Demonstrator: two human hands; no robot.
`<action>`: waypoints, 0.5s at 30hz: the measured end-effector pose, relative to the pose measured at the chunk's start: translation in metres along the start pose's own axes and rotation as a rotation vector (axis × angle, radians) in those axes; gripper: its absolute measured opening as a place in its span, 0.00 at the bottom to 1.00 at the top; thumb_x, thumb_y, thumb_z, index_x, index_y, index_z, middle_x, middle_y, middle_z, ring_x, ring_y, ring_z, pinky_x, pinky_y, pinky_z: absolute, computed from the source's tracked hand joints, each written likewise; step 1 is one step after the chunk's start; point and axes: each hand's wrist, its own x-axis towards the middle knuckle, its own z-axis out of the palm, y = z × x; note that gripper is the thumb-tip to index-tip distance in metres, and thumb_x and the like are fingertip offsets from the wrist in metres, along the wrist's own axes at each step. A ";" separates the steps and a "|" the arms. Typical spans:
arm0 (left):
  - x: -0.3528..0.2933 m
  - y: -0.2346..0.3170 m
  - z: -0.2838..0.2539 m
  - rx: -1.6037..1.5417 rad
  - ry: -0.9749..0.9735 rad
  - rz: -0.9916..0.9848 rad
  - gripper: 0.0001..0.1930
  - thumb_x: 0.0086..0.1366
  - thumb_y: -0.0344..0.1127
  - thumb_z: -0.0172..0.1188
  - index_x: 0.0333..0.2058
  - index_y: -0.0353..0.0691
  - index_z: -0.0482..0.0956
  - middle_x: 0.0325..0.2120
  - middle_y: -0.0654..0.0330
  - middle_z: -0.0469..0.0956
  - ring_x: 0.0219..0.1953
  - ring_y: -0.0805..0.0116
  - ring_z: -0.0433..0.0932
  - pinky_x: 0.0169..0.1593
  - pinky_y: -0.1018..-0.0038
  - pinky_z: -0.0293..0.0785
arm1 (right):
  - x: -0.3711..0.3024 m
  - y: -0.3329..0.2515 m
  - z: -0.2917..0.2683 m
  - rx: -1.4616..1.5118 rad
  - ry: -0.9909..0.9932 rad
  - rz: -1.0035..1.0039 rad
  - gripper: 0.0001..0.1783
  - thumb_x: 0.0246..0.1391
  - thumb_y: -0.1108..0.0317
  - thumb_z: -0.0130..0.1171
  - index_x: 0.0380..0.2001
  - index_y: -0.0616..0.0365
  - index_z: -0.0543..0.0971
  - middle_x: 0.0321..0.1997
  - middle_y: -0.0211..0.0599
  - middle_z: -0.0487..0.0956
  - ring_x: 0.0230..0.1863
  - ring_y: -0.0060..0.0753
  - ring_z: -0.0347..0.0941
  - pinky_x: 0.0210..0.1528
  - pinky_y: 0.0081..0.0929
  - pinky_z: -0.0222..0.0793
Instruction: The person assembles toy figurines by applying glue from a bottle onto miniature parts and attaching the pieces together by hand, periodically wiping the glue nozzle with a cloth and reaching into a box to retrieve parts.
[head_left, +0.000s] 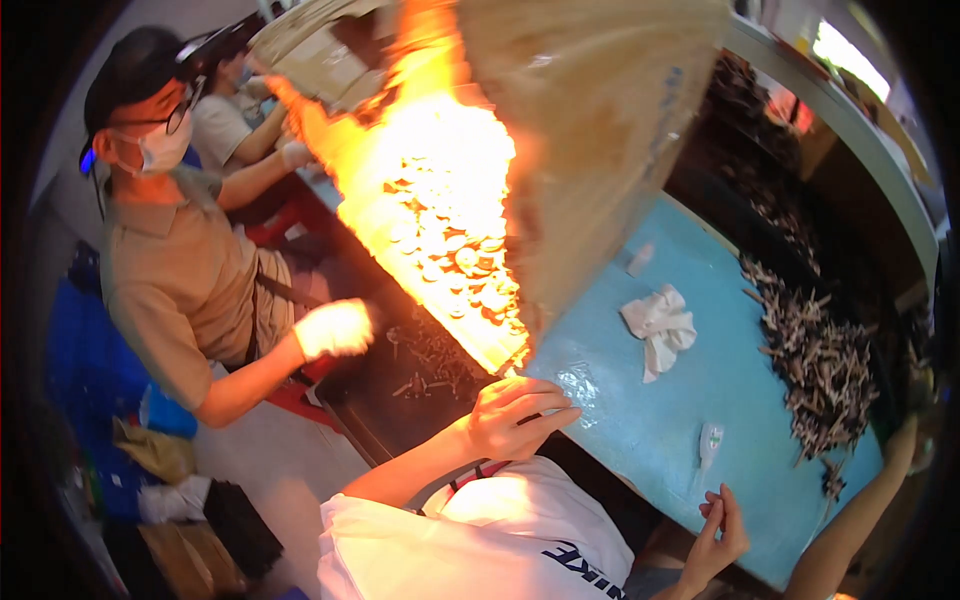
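My left hand (525, 415) is closed, fingers curled together, beside the near tip of a heap of small round pieces (455, 255). A small white bit shows above its knuckles; whatever the fingers grip is hidden. My right hand (720, 535) hovers by the near edge of the blue tabletop (610, 350), fingers loosely bent and apart, holding nothing visible. A glaring orange-white, flame-like brightness washes over the heap; I cannot tell whether it is fire or light. Close to my right hand lies a small white bottle (711, 442) with a thin tip. A crumpled white tissue (661, 328) lies farther back.
A large brown sheet or bag (600, 140) rises behind the table. Dark, stick-like pieces (815, 365) are piled on the right. At left sits a masked co-worker (190, 270) with a gloved hand (335, 328); another person's arm (855, 510) reaches in at right.
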 end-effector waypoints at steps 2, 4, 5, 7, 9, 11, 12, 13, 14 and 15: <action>-0.004 -0.009 -0.009 0.017 0.125 -0.006 0.15 0.41 0.20 0.57 0.31 0.37 0.79 0.31 0.61 0.75 0.30 0.67 0.74 0.30 0.75 0.73 | 0.004 -0.010 0.002 -0.010 0.008 -0.028 0.11 0.53 0.79 0.49 0.39 0.66 0.76 0.26 0.41 0.79 0.23 0.25 0.74 0.27 0.20 0.70; -0.006 -0.019 -0.017 0.058 0.210 -0.144 0.12 0.43 0.19 0.56 0.31 0.37 0.78 0.30 0.60 0.75 0.29 0.66 0.74 0.29 0.75 0.72 | 0.007 -0.030 -0.003 -0.064 -0.016 -0.082 0.10 0.53 0.77 0.51 0.39 0.66 0.76 0.28 0.42 0.79 0.25 0.28 0.76 0.29 0.22 0.72; -0.007 -0.025 -0.021 0.080 0.268 -0.269 0.10 0.46 0.19 0.56 0.30 0.36 0.77 0.30 0.59 0.75 0.29 0.65 0.74 0.29 0.75 0.71 | 0.009 -0.036 -0.004 -0.113 -0.027 -0.105 0.11 0.54 0.75 0.52 0.40 0.66 0.76 0.29 0.44 0.80 0.27 0.32 0.78 0.30 0.24 0.75; -0.001 -0.045 -0.024 0.049 0.358 -0.452 0.07 0.50 0.20 0.55 0.29 0.35 0.75 0.30 0.56 0.74 0.28 0.63 0.74 0.29 0.74 0.71 | 0.013 -0.043 -0.002 -0.088 -0.017 -0.131 0.10 0.53 0.76 0.52 0.39 0.68 0.76 0.29 0.44 0.80 0.27 0.30 0.78 0.30 0.24 0.74; 0.008 -0.065 -0.028 -0.010 0.325 -0.657 0.07 0.50 0.21 0.55 0.31 0.35 0.73 0.28 0.55 0.73 0.25 0.58 0.72 0.28 0.70 0.69 | 0.016 -0.055 0.000 -0.110 -0.001 -0.182 0.10 0.53 0.76 0.53 0.39 0.68 0.76 0.28 0.44 0.80 0.27 0.30 0.77 0.30 0.24 0.74; 0.007 -0.098 -0.030 0.091 0.253 -0.586 0.06 0.51 0.22 0.55 0.30 0.35 0.73 0.27 0.53 0.73 0.25 0.55 0.72 0.28 0.64 0.68 | 0.016 -0.062 0.003 -0.112 -0.022 -0.202 0.10 0.53 0.76 0.53 0.39 0.68 0.76 0.28 0.44 0.80 0.26 0.30 0.77 0.30 0.24 0.74; 0.005 -0.113 -0.026 0.086 0.268 -0.591 0.06 0.51 0.22 0.55 0.30 0.35 0.73 0.27 0.53 0.73 0.25 0.55 0.72 0.28 0.64 0.68 | 0.017 -0.064 0.005 -0.111 -0.035 -0.202 0.10 0.53 0.76 0.53 0.38 0.68 0.77 0.28 0.44 0.80 0.26 0.30 0.77 0.30 0.24 0.74; 0.004 -0.126 -0.023 0.141 0.233 -0.499 0.04 0.52 0.25 0.54 0.29 0.35 0.73 0.27 0.52 0.73 0.25 0.54 0.72 0.28 0.62 0.68 | 0.017 -0.067 0.005 -0.118 -0.037 -0.214 0.10 0.53 0.76 0.53 0.38 0.68 0.77 0.28 0.44 0.80 0.26 0.30 0.77 0.30 0.24 0.74; 0.003 -0.136 -0.021 0.196 0.196 -0.407 0.04 0.54 0.28 0.53 0.29 0.35 0.73 0.27 0.51 0.73 0.25 0.53 0.72 0.29 0.60 0.68 | 0.016 -0.069 0.006 -0.142 -0.057 -0.218 0.10 0.53 0.76 0.53 0.38 0.67 0.77 0.28 0.43 0.80 0.26 0.30 0.77 0.30 0.24 0.74; 0.009 -0.143 -0.019 0.190 0.205 -0.410 0.04 0.54 0.28 0.53 0.29 0.35 0.73 0.27 0.51 0.73 0.25 0.53 0.72 0.29 0.60 0.68 | 0.017 -0.071 0.006 -0.167 -0.073 -0.219 0.10 0.53 0.75 0.53 0.38 0.67 0.77 0.28 0.43 0.80 0.26 0.30 0.77 0.30 0.23 0.74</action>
